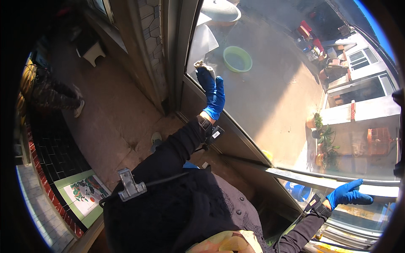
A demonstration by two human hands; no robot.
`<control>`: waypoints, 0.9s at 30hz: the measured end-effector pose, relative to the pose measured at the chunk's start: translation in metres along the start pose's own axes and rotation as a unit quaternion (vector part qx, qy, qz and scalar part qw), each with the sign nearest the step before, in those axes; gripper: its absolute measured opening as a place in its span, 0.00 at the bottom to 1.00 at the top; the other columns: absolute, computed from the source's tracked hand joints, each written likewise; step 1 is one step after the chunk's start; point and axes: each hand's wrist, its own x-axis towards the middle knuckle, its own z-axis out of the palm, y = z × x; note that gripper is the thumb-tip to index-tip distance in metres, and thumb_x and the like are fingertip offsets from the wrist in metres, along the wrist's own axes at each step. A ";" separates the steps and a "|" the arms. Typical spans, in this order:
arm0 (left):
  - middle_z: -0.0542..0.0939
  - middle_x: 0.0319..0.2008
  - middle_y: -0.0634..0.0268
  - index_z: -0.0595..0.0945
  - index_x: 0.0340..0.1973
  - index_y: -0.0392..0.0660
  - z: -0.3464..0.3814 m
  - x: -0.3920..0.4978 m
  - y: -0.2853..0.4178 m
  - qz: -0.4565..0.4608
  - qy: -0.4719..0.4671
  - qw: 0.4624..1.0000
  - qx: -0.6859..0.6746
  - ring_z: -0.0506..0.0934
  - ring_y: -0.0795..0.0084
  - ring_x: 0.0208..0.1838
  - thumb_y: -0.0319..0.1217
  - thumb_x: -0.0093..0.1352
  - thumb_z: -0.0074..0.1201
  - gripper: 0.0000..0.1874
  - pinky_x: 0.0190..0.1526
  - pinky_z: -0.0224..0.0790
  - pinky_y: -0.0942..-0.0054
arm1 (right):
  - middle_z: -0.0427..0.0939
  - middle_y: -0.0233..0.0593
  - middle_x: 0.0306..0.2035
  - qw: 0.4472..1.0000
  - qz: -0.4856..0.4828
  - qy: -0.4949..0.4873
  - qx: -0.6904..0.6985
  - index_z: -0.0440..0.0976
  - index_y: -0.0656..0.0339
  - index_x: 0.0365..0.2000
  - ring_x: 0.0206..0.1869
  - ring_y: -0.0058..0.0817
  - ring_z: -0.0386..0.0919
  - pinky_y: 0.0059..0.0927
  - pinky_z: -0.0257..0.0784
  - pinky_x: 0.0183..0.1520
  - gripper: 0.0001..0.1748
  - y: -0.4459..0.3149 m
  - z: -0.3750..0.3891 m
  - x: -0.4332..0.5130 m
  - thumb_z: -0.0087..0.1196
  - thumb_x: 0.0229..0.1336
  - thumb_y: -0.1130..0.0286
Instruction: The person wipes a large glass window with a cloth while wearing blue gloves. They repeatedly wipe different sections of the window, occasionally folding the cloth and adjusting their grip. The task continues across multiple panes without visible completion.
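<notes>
My left hand (212, 91), in a blue glove, holds a pale, crumpled cloth (204, 67) at its fingertips against the large glass pane (265, 91), near the metal-framed edge. At the lower right, my right hand (349, 194), also in a blue glove, is on the pale metal frame (297, 177) of the glazed panel. Its thumb and fingers lie on either side of the frame. Both wrists carry dark straps with small devices.
Beyond the glass are a green basin (237, 59), potted plants (327, 139) and a birdcage (378, 141). Indoors, another person's legs (60, 95) are at the left, with a stool (91, 53) farther up. A tiled wall (152, 34) adjoins the frame.
</notes>
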 end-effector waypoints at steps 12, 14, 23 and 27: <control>0.44 0.82 0.38 0.49 0.78 0.30 -0.021 0.195 0.125 0.235 -0.061 0.966 0.084 0.39 0.27 0.82 0.55 0.75 0.54 0.53 0.80 0.27 0.39 | 0.28 0.66 0.80 1.000 0.010 0.007 0.010 0.34 0.76 0.76 0.84 0.51 0.28 0.46 0.29 0.83 0.54 0.006 0.002 0.000 0.52 0.74 0.50; 0.39 0.82 0.37 0.47 0.80 0.40 -0.021 0.179 0.101 0.205 -0.036 0.977 0.039 0.36 0.33 0.84 0.59 0.76 0.48 0.51 0.81 0.27 0.42 | 0.28 0.66 0.80 1.000 -0.001 0.008 -0.005 0.34 0.76 0.76 0.84 0.50 0.27 0.46 0.29 0.83 0.54 0.005 0.002 0.000 0.52 0.74 0.49; 0.39 0.85 0.54 0.45 0.81 0.40 -0.009 -0.011 -0.076 -0.167 0.022 0.973 -0.159 0.38 0.57 0.86 0.48 0.84 0.37 0.39 0.83 0.26 0.57 | 0.31 0.68 0.80 1.000 -0.003 0.021 -0.016 0.36 0.77 0.76 0.84 0.53 0.31 0.47 0.31 0.83 0.54 0.001 0.002 0.000 0.51 0.74 0.48; 0.40 0.85 0.58 0.46 0.81 0.40 0.005 -0.010 -0.063 -0.108 0.037 0.981 -0.155 0.38 0.62 0.86 0.45 0.85 0.36 0.37 0.83 0.28 0.61 | 0.31 0.67 0.80 1.000 0.003 0.016 -0.009 0.36 0.76 0.76 0.84 0.52 0.32 0.47 0.31 0.83 0.53 0.006 0.003 0.000 0.52 0.74 0.49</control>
